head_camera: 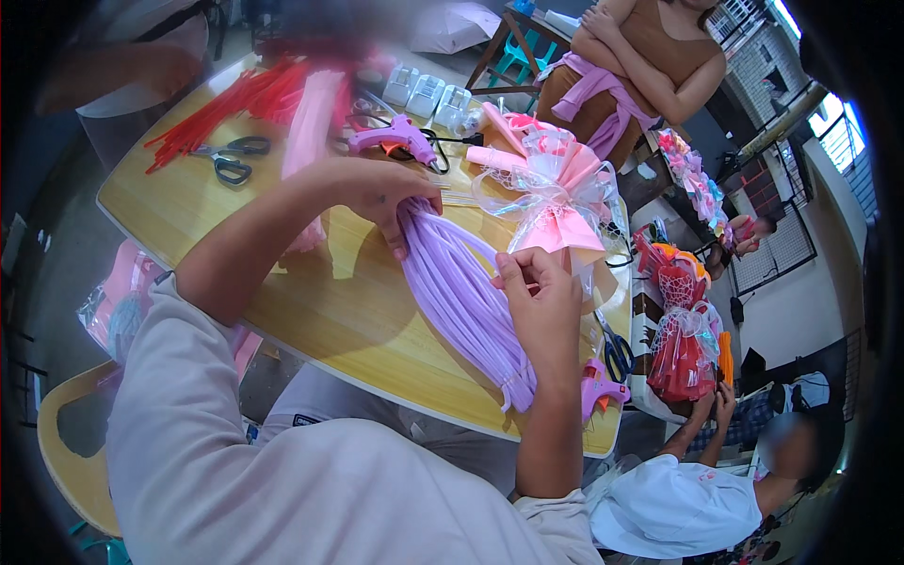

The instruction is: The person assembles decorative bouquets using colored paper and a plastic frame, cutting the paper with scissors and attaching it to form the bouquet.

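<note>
A bundle of lilac pipe cleaners (452, 296) lies slantwise on the wood-patterned table (332, 304), its lower end tied near the table's front edge. My left hand (392, 205) grips the bundle's upper end, thumb on the near side. One lilac strand (480, 241) bows away from the rest towards my right hand (540, 293). The right thumb and forefinger are pinched together on that strand, and the other fingers are curled in. Just beyond my right hand stands a pink wrapped bouquet (554, 191) with a clear ribbon bow.
Red pipe cleaners (226, 106), scissors (233, 159), a pink bundle (311, 127) and a purple glue gun (395, 138) lie at the back. Near the right edge are another glue gun (600, 388) and dark-handled scissors (616, 353). People stand behind and sit to the right.
</note>
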`<action>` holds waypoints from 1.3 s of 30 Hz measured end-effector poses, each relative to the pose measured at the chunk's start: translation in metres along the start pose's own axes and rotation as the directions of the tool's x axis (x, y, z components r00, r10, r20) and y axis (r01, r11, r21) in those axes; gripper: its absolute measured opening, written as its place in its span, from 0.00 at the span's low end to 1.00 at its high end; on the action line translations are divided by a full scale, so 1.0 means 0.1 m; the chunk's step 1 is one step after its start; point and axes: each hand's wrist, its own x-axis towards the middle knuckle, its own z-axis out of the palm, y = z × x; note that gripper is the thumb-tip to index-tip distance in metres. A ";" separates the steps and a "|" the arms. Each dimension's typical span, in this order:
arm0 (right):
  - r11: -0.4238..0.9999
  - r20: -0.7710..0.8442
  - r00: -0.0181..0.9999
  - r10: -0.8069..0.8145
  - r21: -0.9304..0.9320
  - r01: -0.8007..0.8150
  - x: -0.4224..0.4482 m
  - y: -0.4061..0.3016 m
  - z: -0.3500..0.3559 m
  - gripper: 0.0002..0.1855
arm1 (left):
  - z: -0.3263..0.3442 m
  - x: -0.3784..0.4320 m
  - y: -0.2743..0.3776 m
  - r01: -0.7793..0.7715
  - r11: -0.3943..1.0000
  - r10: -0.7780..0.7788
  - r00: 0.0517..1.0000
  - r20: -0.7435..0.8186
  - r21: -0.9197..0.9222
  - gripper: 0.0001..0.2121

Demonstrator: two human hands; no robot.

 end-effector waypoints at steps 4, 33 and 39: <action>0.989 0.026 0.999 0.043 -0.145 -0.038 0.01 -0.01 -0.01 0.18 | 0.00 0.00 0.00 -0.010 1.000 0.010 1.000 0.002 -0.002 0.36; 0.956 0.249 0.963 0.105 -0.293 -0.028 -0.01 -0.03 -0.01 0.15 | 0.02 0.03 -0.03 -0.017 1.000 0.017 1.000 -0.007 0.004 0.34; 0.960 0.224 0.966 0.128 -0.271 -0.064 0.00 -0.06 -0.02 0.15 | 0.02 0.02 -0.02 -0.027 0.999 0.027 1.000 -0.012 0.025 0.35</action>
